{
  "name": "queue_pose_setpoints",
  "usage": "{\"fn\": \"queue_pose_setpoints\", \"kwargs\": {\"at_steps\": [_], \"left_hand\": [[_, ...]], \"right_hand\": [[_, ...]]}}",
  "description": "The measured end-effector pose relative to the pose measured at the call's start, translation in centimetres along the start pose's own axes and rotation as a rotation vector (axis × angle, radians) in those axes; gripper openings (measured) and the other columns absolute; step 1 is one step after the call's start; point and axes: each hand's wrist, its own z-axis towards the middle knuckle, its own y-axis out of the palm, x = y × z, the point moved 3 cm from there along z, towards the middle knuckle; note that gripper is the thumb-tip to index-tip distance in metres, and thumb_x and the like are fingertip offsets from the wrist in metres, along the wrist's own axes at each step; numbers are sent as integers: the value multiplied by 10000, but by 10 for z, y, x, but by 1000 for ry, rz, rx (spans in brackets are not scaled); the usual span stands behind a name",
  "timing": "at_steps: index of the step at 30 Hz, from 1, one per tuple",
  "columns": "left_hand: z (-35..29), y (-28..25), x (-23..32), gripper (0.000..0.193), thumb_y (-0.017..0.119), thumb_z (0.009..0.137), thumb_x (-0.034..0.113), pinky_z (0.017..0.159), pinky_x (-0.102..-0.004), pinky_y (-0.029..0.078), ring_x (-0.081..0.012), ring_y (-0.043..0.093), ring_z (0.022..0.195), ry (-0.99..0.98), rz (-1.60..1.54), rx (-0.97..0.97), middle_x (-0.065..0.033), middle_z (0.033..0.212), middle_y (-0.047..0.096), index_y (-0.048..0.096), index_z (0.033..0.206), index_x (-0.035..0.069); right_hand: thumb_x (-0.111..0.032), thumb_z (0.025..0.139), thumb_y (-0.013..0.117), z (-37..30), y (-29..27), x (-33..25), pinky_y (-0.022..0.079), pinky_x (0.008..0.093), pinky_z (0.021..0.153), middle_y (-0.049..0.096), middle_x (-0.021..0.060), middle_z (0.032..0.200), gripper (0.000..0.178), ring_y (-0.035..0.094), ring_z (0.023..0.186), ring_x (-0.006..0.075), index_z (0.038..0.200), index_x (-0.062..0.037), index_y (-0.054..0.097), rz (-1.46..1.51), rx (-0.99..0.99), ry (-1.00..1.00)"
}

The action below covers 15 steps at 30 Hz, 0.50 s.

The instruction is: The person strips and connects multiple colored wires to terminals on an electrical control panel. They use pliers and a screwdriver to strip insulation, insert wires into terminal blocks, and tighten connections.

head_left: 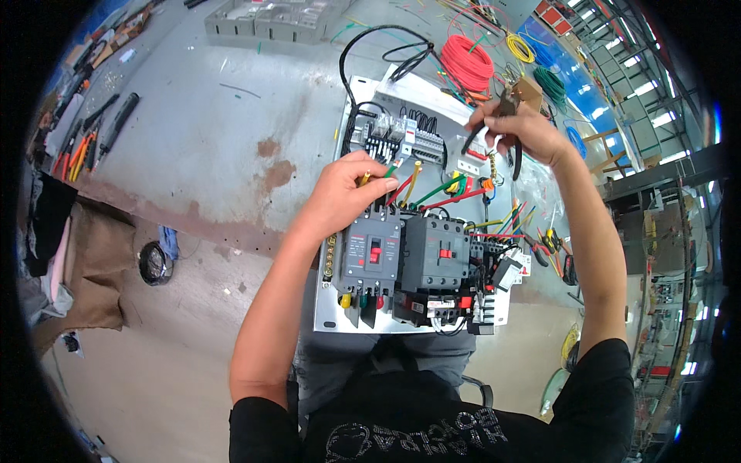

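Since the work lies on the bench [181,85] among loose wires, good control starts at the left, where a black-handled screwdriver [121,122] sits well apart from the panel. Next comes the left hand [349,187], above the upper edge of the grey breaker [370,251] with the red toggle; its grip looks clamped, thumb and forefinger together, on a short green wire [392,169]. That wire is just above the breaker's upper end; whether its lower end sits in a terminal is hidden by the fingers. A light pinch near the end would probably steer it best, without kinking the core. Just right of it, a red wire [404,187] and a yellow wire [414,182] rise close together, so bending each one separately should stop them crossing or pulling on their neighbours. Beside the breaker stands the grey contactor [437,253], whose lead ends seem worth leaving undisturbed. Farther right, the right hand [532,131] has its grip closed around black-handled pliers [507,104], raised over the panel's upper right. I cannot tell how their jaws stand; turning the tips clear of nearby insulation would help prevent nicks.
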Motion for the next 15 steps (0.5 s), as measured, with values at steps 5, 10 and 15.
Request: {"fn": "queue_pose_setpoints", "kwargs": {"at_steps": [5,10,15], "left_hand": [[6,9,-10,216,790,914,155,737,-288,477,-131,606,835,-19,-34,253,-51,895,655,742,976,-47],[2,7,-13,206,744,960,162,838,-276,494,-119,638,912,-50,-150,178,-45,1003,720,763,1029,-31],[-6,8,-9,225,642,1029,152,964,-304,503,-130,663,1050,-180,-302,16,-73,1138,751,743,1130,-22]], "right_hand": [[-129,1000,598,-3,7,15,612,297,798,703,68,1104,236,698,919,128,1207,-28,652,-16,11,-136],[-20,939,582,10,34,-42,581,366,814,689,88,1103,282,688,967,201,1215,-39,635,-301,159,-471],[11,840,609,47,92,-25,552,474,936,623,194,1310,362,636,1171,404,1200,-34,607,-902,294,-718]]}}
